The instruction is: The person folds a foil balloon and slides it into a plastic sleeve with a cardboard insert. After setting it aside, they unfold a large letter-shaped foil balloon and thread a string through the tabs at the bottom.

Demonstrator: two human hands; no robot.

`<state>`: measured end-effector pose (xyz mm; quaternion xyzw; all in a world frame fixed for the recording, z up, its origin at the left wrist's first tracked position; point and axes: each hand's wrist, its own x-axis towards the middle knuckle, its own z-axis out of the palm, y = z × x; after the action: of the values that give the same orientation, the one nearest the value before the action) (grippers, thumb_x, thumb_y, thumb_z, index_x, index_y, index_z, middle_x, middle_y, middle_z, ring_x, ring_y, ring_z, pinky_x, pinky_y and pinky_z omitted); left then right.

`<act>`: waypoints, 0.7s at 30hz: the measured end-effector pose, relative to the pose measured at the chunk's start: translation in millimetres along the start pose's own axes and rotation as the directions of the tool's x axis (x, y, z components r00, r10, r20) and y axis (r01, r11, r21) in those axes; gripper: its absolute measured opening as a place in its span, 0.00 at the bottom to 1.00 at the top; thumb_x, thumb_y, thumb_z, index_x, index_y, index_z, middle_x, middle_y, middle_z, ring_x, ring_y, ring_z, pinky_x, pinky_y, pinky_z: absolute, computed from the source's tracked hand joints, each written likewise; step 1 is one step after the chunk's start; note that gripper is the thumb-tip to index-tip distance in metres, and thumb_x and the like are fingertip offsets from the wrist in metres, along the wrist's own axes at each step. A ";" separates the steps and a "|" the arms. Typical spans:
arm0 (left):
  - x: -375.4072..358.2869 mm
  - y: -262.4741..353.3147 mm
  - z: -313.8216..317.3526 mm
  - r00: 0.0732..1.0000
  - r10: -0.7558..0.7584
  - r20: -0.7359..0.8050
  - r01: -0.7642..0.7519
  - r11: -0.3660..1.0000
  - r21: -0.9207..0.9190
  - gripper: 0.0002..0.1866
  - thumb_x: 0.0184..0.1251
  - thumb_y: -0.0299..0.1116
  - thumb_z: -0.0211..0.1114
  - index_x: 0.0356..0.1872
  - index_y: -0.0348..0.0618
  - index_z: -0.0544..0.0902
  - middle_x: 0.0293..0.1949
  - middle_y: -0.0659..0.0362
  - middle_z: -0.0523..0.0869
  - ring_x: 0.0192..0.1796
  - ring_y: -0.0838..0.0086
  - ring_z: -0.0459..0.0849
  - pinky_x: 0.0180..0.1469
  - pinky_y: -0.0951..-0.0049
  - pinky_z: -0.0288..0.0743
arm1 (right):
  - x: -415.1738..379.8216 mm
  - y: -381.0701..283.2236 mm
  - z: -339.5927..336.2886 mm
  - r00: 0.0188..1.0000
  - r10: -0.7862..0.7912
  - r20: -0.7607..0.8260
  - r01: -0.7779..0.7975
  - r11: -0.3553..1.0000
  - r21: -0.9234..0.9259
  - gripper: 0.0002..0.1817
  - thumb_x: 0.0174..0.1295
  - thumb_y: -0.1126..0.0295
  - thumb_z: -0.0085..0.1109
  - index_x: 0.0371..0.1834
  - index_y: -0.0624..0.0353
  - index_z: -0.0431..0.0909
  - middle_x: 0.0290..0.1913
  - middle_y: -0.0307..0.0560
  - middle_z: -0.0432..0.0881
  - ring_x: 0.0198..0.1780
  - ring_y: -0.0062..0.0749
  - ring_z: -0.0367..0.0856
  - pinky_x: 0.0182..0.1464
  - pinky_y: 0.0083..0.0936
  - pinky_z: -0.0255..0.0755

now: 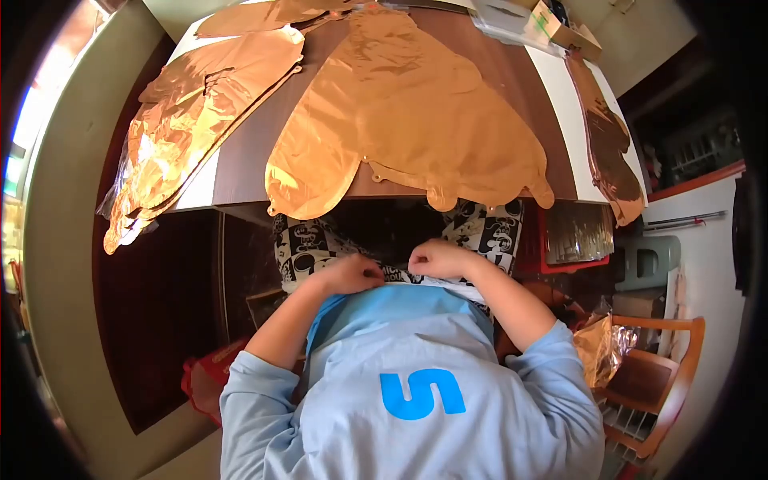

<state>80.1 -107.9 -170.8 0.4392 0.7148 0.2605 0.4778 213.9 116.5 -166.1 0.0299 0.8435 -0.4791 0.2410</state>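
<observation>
Both my hands are over my lap, close to the hem of my light blue shirt. My left hand rests at the hem with its fingers curled in, and what they hold, if anything, is hidden. A little to its right, my right hand has its fingers bent into a pinch; I cannot make out anything between them. Ahead on the table, apart from both hands, lies a large flat copper-coloured foil balloon, its tabbed lower edge hanging over the front edge.
More flat foil balloons lie at the table's left and right. A small box and clear plastic packaging sit at the back. To my right are a wooden chair, a grey-green stool and a red tray.
</observation>
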 end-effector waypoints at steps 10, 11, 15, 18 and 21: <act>6.6 -10.0 -8.0 0.988 -0.030 -0.153 0.010 0.991 -0.130 0.10 0.67 0.33 0.65 0.41 0.38 0.88 0.34 0.56 0.89 0.37 0.76 0.84 0.44 0.72 0.78 | 7.5 0.6 3.2 1.000 -0.002 0.002 0.002 1.000 -0.001 0.13 0.56 0.62 0.61 0.33 0.62 0.86 0.31 0.52 0.87 0.35 0.40 0.85 0.40 0.34 0.77; 7.6 -7.2 -7.9 0.984 -0.051 -0.170 0.024 0.987 -0.157 0.10 0.68 0.33 0.64 0.41 0.37 0.87 0.33 0.57 0.89 0.36 0.78 0.83 0.43 0.73 0.78 | 6.1 -2.1 2.8 1.000 -0.010 -0.018 0.010 1.000 0.013 0.13 0.57 0.62 0.62 0.33 0.62 0.86 0.32 0.52 0.87 0.35 0.38 0.85 0.40 0.33 0.76; 8.6 0.3 -8.2 0.976 -0.077 -0.206 0.023 0.967 -0.252 0.11 0.69 0.33 0.65 0.43 0.35 0.86 0.31 0.58 0.87 0.35 0.80 0.80 0.40 0.75 0.77 | 5.8 -11.6 10.9 0.989 -0.084 -0.125 0.089 0.995 0.033 0.12 0.60 0.63 0.65 0.34 0.63 0.85 0.34 0.48 0.86 0.36 0.34 0.84 0.40 0.30 0.76; -0.9 21.7 -14.6 0.965 -0.055 -0.257 -0.011 0.969 -0.247 0.11 0.67 0.34 0.67 0.42 0.36 0.86 0.33 0.56 0.87 0.36 0.76 0.81 0.40 0.72 0.77 | 6.3 -19.4 10.5 0.953 -0.166 -0.253 0.175 0.985 0.012 0.10 0.60 0.65 0.65 0.34 0.61 0.85 0.34 0.49 0.86 0.36 0.36 0.84 0.40 0.31 0.76; -19.2 44.7 -17.1 0.917 0.280 -0.283 -0.289 0.957 0.011 0.08 0.62 0.32 0.69 0.38 0.39 0.87 0.35 0.52 0.87 0.38 0.61 0.85 0.42 0.63 0.79 | -15.8 -51.7 -2.2 0.959 -0.078 -0.272 0.113 0.987 0.116 0.07 0.57 0.69 0.66 0.32 0.62 0.84 0.31 0.50 0.84 0.37 0.38 0.84 0.40 0.31 0.76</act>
<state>84.5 -102.5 -119.6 0.4894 0.7000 0.3978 0.3350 212.5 93.3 -117.3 0.0688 0.8357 -0.5358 0.0995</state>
